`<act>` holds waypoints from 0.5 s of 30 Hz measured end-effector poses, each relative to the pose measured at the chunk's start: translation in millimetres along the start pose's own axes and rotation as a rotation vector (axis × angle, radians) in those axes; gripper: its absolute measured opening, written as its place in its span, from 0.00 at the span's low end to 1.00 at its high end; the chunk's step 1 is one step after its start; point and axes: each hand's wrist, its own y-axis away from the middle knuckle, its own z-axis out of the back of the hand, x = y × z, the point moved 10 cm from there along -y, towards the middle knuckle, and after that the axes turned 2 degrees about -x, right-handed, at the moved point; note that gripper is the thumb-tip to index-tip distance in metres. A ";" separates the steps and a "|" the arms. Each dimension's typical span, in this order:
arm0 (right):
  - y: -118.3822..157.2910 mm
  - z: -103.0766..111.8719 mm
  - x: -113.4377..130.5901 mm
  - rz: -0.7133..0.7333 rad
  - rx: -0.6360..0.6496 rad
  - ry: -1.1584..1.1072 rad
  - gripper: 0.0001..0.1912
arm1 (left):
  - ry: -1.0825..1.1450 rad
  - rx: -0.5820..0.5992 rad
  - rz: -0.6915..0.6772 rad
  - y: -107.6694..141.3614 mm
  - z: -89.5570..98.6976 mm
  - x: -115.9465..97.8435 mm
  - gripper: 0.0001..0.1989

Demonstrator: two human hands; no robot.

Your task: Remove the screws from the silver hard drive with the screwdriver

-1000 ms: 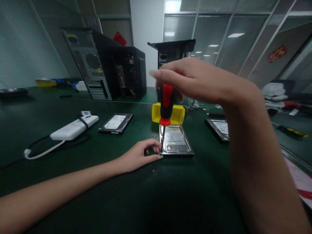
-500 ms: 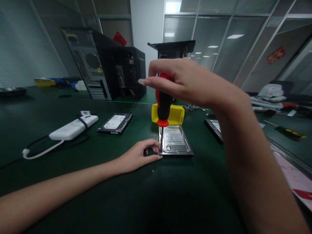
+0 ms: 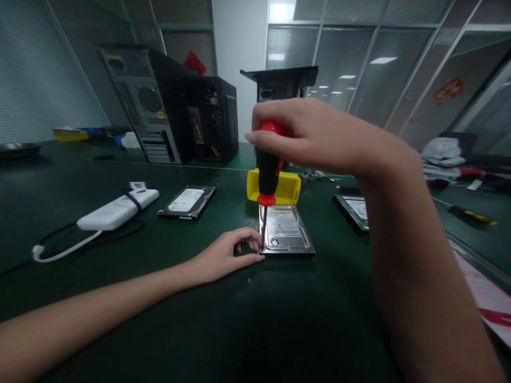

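A hard drive [image 3: 285, 230] lies flat on the green table, its silver face with a label turned up. My left hand [image 3: 235, 250] rests at its near left corner, thumb and curled fingertips pressed against the edge. From above, my right hand [image 3: 297, 130] grips the top of a red and black screwdriver [image 3: 268, 173]. The screwdriver stands nearly upright, its thin shaft reaching down to the drive's near left corner. Its tip is partly hard to make out beside my fingertips. Right behind the drive sits a yellow box [image 3: 288, 186].
A second hard drive [image 3: 187, 202] and a white power strip [image 3: 120, 208] lie to the left. On the right are another drive [image 3: 353, 210] and a yellow-black screwdriver [image 3: 473, 215]. Computer cases [image 3: 215, 117] stand at the back. One tiny bit [image 3: 249, 280] lies near my left hand.
My right hand's fingers have turned and curled further round the screwdriver handle. The view has shifted slightly. My left hand and the hard drive keep their places.
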 end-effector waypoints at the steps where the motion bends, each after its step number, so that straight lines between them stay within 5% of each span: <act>1: 0.1 0.2 0.5 0.005 0.008 -0.005 0.19 | 0.000 0.000 0.000 -0.2 -0.2 0.1 0.10; 15: 3.6 -2.6 -12.2 -0.069 0.159 -0.182 0.17 | 0.020 -0.010 0.008 0.0 0.0 0.6 0.09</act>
